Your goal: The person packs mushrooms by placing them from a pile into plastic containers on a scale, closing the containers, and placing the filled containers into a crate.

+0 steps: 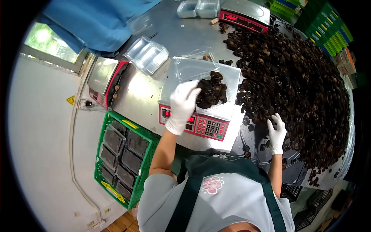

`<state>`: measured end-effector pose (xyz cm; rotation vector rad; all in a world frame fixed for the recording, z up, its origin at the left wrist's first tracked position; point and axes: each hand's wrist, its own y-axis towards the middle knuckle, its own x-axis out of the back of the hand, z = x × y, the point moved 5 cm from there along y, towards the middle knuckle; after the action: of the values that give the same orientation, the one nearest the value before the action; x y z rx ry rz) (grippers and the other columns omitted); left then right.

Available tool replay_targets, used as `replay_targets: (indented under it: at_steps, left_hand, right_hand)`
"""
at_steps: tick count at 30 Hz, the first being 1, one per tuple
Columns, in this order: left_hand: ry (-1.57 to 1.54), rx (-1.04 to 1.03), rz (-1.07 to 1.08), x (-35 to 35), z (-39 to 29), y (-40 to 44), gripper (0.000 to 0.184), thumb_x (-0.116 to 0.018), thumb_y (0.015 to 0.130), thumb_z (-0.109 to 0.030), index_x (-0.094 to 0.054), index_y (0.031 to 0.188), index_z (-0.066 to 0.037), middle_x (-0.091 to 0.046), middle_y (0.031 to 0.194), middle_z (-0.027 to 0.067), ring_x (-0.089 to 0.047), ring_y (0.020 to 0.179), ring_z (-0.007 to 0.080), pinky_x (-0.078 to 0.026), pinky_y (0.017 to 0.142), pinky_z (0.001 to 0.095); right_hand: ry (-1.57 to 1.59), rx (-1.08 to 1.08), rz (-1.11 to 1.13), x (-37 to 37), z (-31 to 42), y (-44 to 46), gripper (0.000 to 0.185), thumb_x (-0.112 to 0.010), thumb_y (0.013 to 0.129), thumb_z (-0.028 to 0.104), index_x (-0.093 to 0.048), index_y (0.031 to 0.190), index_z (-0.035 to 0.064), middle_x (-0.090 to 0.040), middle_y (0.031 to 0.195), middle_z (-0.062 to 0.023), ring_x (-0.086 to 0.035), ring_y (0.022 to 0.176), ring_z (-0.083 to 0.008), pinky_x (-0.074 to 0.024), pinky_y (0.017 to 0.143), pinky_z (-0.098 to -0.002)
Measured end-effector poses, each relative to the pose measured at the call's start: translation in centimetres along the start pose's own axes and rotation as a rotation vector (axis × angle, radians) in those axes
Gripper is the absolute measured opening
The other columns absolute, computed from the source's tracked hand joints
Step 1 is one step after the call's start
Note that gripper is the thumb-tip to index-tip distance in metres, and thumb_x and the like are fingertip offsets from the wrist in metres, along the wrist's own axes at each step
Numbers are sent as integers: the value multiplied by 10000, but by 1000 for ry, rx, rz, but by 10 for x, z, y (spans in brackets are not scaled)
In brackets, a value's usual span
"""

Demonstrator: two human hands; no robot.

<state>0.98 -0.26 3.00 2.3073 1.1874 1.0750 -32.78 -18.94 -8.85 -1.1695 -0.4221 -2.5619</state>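
Bent fingers and thumb of my white-gloved left hand [183,106] reach the left side of a heap of dark, wrinkled fungus pieces [211,91]. The gap between them shows nothing gripped. That heap lies in a clear plastic tray on the metal plate of a red scale [232,79]; my left wrist covers part of the scale's display. To the right, my gloved right hand [276,130] is empty with its fingers apart, at the near-left edge of a large pile of the same dark pieces [293,89]. A clear lid [192,65] sits at the plate's back left.
Stacked clear trays [147,55] stand left of the scale. Another scale [104,79] is at the left edge, a third [245,14] at the back. A green crate [154,139] of filled boxes stands at lower left. Green crates [322,29] are stacked at back right.
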Motion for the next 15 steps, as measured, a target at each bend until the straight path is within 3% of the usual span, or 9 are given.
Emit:
replay_targets:
  at_steps: [2,5,6,8,9,11,12,15]
  left_hand:
    - [-4,-140,109,-20,-36,-13,190,-688,777,-63,-667,962,-25,-684,952,108,-651,896,272,-519,796,364]
    - [-61,-339,330,-73,-75,-52,241,-704,745,-69,-670,978,-21,-670,948,130,-632,838,307,-508,742,375]
    - [-164,-296,438,-90,-84,-64,243,-702,758,-104,-666,987,-28,-665,959,127,-622,857,311,-498,754,386]
    - [-213,-224,583,-118,-99,-77,287,-711,771,-180,-656,1016,-42,-657,1010,113,-618,942,295,-487,845,393]
    - [-230,-186,606,-125,-103,-82,323,-721,766,-196,-649,1040,-40,-655,1017,115,-616,946,304,-485,854,396]
    - [-243,-172,637,-137,-101,-89,400,-743,750,-203,-625,1088,-23,-640,1079,143,-601,1000,319,-470,901,395]
    - [-267,-174,659,-141,-99,-92,390,-739,753,-196,-626,1083,-20,-640,1080,148,-600,1006,318,-467,906,393]
    - [-268,-215,737,-152,-87,-100,356,-730,760,-169,-632,1065,-16,-641,1077,147,-598,1007,315,-465,906,389]
  right_hand:
    - [562,-231,213,7,34,-4,329,-673,867,150,-630,1175,44,-654,1144,-92,-647,942,-158,-515,794,-281]
    - [1231,-236,567,8,98,-25,485,-652,870,115,-495,1313,-3,-631,1158,-111,-637,990,-187,-516,843,-299]
    - [1196,-245,636,13,111,-32,428,-642,879,104,-528,1278,-3,-633,1149,-96,-632,980,-169,-513,843,-288]
    - [1052,-311,535,5,82,-38,275,-638,889,86,-615,1147,-7,-652,1057,-67,-617,899,-105,-518,773,-246]
    - [1080,-382,415,9,67,-41,243,-643,880,74,-634,1107,-12,-660,982,-51,-621,810,-96,-508,696,-230]
    - [1055,-484,273,32,21,-51,237,-642,883,83,-640,1103,-6,-663,970,-49,-623,818,-94,-510,694,-231]
    - [909,-470,175,61,6,-57,241,-644,884,94,-642,1110,9,-671,987,-44,-651,836,-132,-542,714,-257]
    - [550,-552,-224,134,-87,-100,167,-651,865,78,-689,1015,13,-688,915,-26,-620,754,-89,-498,669,-230]
